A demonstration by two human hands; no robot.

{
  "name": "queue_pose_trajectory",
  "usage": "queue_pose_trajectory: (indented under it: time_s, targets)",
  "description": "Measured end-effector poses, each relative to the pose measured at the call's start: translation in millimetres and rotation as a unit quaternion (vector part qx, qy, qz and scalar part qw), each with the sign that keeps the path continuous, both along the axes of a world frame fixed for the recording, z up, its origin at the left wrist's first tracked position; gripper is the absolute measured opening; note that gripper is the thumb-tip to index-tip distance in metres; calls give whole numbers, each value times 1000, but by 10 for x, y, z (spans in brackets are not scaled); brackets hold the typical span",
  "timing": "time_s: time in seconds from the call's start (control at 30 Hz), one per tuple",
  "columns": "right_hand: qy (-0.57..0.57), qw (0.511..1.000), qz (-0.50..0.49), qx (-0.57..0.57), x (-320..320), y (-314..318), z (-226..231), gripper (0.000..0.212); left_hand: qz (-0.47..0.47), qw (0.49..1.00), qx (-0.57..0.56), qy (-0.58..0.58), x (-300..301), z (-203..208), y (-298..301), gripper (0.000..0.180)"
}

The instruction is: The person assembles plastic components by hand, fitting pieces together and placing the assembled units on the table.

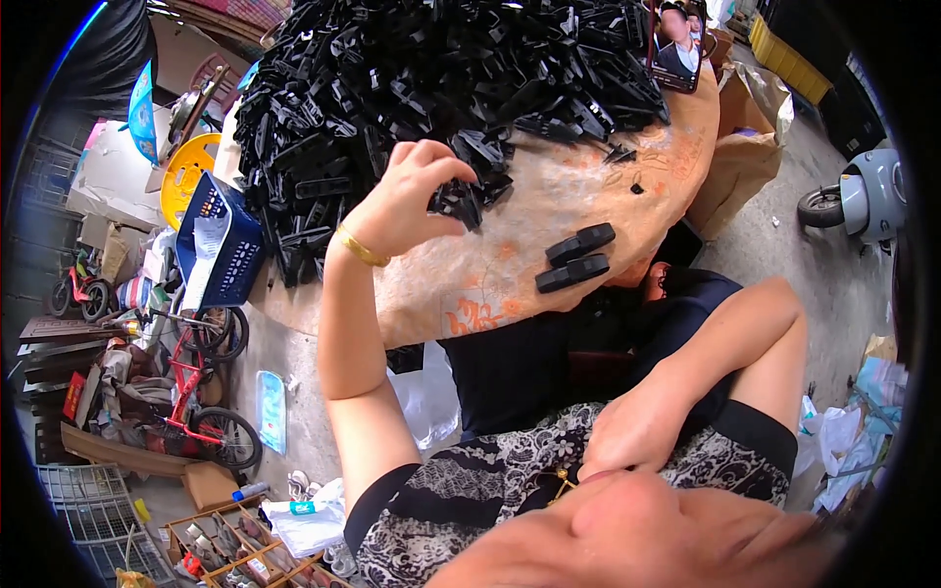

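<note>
Table point(421, 304) is covered w/ orange-patterned cloth; its far & left portion is occupied by a lg. pile of black plastic parts point(392, 78), heaped at random angles. L hand point(412, 191) is held over the table at the pile's near edge, approx. mid-width; a black part point(469, 208) is seen gripped betw. thumb & curled fingers, its detail partly hidden. Gold bangle point(361, 247) is worn on L wrist. R hand point(632, 431) is kept off the table, on its near side, against the wearer's upper body; fingers are bent inward, but whether anything is grasped cannot be told, as fingertips are hidden. Two black pcs. point(578, 245) are laid side by side on table's near R area, apart from pile. A small black fragment point(637, 188) is noted on table toward R edge. Phone point(676, 49) w/ lit screen is stood at table's far R edge. Brown paper bag point(740, 157) is positioned just beyond table's R edge; scooter point(872, 196) is parked well to R of table. Blue basket point(240, 265) is located at table's L edge, red bicycle point(186, 382) farther L of table.
</note>
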State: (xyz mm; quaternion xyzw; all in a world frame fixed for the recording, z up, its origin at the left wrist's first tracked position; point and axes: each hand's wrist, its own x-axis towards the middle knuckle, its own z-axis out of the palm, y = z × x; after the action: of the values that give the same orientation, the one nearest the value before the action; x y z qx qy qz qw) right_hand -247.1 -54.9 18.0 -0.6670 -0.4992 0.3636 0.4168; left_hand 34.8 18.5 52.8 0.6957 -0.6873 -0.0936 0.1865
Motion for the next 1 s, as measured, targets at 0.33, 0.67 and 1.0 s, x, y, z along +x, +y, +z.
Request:
queue_pose_trajectory:
  time_s: [0.33,0.67,1.0]
  targets:
    - [-338,755,-561,-5,893,-983,173,14,-13,991,-51,-120,-184,-227,-165,30]
    - [-440,694,-561,-98,1339,-1174,-302,21,-17,993,-90,-74,-254,-272,-175,27]
    - [-231,757,-606,-80,773,-1686,-176,30,-55,983,-164,-57,-707,-513,-307,28]
